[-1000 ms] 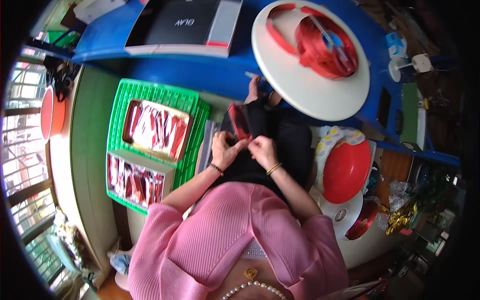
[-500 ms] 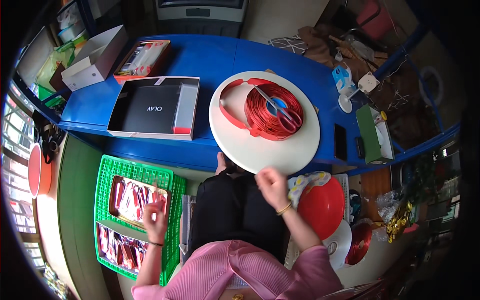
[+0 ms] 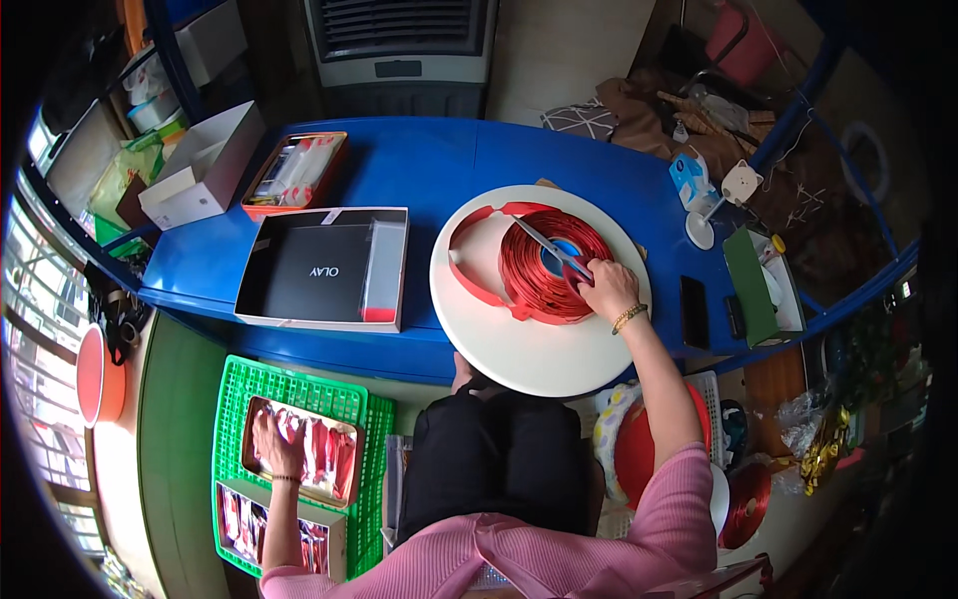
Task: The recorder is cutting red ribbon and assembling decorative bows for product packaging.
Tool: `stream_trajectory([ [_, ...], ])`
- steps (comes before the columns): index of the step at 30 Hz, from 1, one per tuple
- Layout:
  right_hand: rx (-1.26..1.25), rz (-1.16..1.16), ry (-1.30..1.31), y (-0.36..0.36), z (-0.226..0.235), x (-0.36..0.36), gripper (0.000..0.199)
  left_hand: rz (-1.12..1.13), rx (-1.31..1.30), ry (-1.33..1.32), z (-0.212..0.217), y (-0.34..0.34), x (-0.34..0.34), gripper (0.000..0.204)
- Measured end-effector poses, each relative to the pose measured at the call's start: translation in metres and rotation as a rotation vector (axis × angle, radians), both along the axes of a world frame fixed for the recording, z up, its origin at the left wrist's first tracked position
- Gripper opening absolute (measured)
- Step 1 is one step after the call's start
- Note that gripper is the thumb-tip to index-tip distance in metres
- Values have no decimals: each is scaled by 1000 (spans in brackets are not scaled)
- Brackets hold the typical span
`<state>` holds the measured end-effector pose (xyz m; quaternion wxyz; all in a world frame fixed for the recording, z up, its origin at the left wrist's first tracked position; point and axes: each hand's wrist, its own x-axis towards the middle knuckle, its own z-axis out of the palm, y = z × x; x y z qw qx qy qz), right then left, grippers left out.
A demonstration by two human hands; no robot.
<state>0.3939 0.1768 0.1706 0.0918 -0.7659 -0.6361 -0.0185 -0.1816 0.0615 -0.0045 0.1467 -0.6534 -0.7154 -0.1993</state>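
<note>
My right hand [image 3: 611, 290] closes around the dark red handles of a pair of scissors [image 3: 541, 242]. The scissors lie across a coil of red ribbon [image 3: 529, 277], with the blades pointing to the far left. A loose ribbon loop [image 3: 467, 282] curves out on the coil's left. Both rest on a round white board [image 3: 519, 364]. Down at the left, my left hand [image 3: 278, 448] reaches into a shallow box [image 3: 349, 433], fingers apart over red and white strip-like pieces [image 3: 324, 459]. Its fingertips partly blend with them, so contact is unclear.
A green plastic crate [image 3: 377, 419] holds that box and a second filled box [image 3: 324, 514]. On the blue table [image 3: 419, 160] are a black-and-white box [image 3: 319, 268], an orange-rimmed tray [image 3: 339, 172], a phone [image 3: 694, 311] and a green box [image 3: 743, 285]. A red round object [image 3: 637, 449] stands below right.
My right hand has moved from the board's near edge up to the scissors and gripped them. My left hand has moved left and further over the pieces. The view has shifted.
</note>
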Motion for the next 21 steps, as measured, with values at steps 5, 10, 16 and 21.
stream_trajectory([
  [5,-148,-1,46,6,13,14,24,-608,209,-298,157,132,181,28],
  [10,-204,7,968,-39,13,20,12,-657,3,-216,168,228,309,27],
  [16,-238,12,1345,-124,22,17,15,-533,-317,-48,118,248,326,12],
  [21,3,4,1034,-137,14,10,16,-656,-526,-49,131,112,242,9],
])
